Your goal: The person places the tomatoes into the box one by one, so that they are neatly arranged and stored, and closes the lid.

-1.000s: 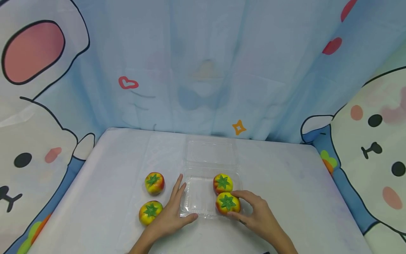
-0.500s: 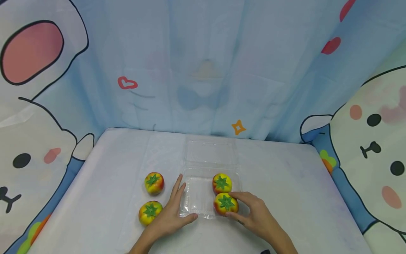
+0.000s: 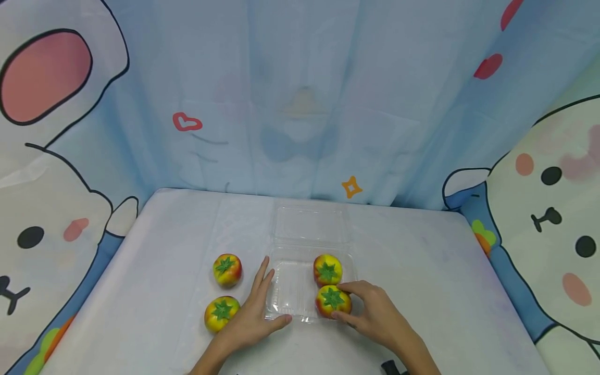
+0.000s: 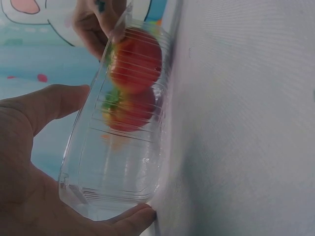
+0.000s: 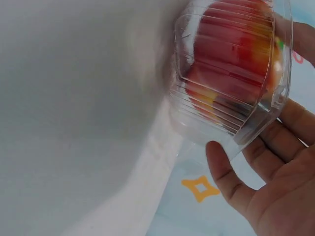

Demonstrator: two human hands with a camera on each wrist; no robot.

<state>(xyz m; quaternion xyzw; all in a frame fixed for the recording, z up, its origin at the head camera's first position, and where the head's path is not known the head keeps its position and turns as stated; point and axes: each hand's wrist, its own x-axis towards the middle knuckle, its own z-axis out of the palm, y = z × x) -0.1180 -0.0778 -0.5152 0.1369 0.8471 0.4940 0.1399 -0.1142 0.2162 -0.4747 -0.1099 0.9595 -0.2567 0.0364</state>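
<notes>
In the head view, a clear plastic clamshell box [image 3: 292, 286] lies on the table, its lid [image 3: 311, 224] folded back. Two red-and-yellow tomatoes with green star-shaped tops, a far one [image 3: 327, 270] and a near one [image 3: 333, 301], sit in its right half. My right hand [image 3: 375, 315] holds the near tomato between thumb and index finger. Fairly straight fingers of my left hand [image 3: 253, 315] rest along the box's left side, with the thumb by its front edge. In the left wrist view, both tomatoes show through the box wall [image 4: 113, 172]; the right wrist view shows the wall [image 5: 221, 110] close up.
Two more tomatoes, one farther back [image 3: 227, 271] and one nearer [image 3: 221, 314], lie left of the box; the left hand partly covers the nearer one. A white cloth [image 3: 422, 260] covers the table. Behind hangs a printed blue curtain [image 3: 300, 78].
The right hand and the near tomato have shifted slightly left in the box. The left hand has stayed in place.
</notes>
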